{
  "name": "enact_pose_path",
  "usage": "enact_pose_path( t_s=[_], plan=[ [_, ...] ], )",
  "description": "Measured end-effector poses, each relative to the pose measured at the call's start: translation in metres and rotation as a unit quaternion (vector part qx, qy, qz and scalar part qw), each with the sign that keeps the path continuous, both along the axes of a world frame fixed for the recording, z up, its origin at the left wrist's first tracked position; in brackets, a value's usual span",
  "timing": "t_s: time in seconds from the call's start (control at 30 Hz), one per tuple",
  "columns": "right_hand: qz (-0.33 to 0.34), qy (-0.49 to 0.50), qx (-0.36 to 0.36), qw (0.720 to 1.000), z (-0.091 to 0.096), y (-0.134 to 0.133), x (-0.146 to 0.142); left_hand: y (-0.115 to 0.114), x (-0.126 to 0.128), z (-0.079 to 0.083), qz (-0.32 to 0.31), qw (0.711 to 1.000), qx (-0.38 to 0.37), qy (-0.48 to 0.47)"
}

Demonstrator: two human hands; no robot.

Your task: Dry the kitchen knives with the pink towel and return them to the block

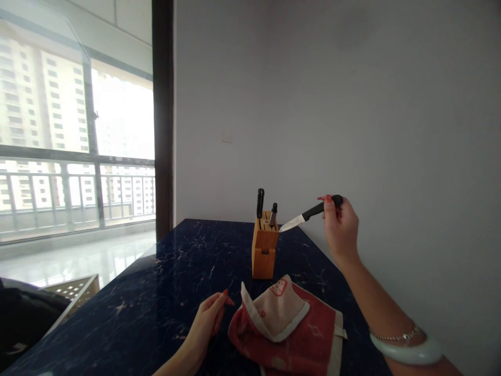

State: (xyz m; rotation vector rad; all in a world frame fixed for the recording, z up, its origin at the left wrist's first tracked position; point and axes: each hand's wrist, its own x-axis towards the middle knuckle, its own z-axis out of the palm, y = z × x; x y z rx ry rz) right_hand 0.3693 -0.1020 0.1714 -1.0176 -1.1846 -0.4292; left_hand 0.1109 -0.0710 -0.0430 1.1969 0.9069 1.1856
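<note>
My right hand is closed on the black handle of a kitchen knife, its blade tilted down and pointing just beside the top of a wooden knife block. My left hand, loosely curled and empty, is over the dark marble bench, just beside a folded red-and-cream cloth.

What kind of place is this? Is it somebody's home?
Probably a kitchen in a high-rise flat: a wooden knife block stands on a dark marble-look counter, and a balcony railing looks out on tall apartment buildings.
</note>
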Motion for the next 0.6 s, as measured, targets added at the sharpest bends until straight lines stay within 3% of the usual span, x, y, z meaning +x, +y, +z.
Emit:
enact_pose_path(
  t_s=[0.2,0.6],
  plan=[
    [-0.011,-0.067,-0.04,0.997,0.016,0.02,-0.012,-0.003,0.0,0.002,-0.004,1.0,-0.01,-0.013],
    [-0.005,-0.094,-0.09,0.991,0.016,0.053,-0.023,-0.003,0.0,0.004,-0.02,1.0,-0.009,0.0]
  ],
)
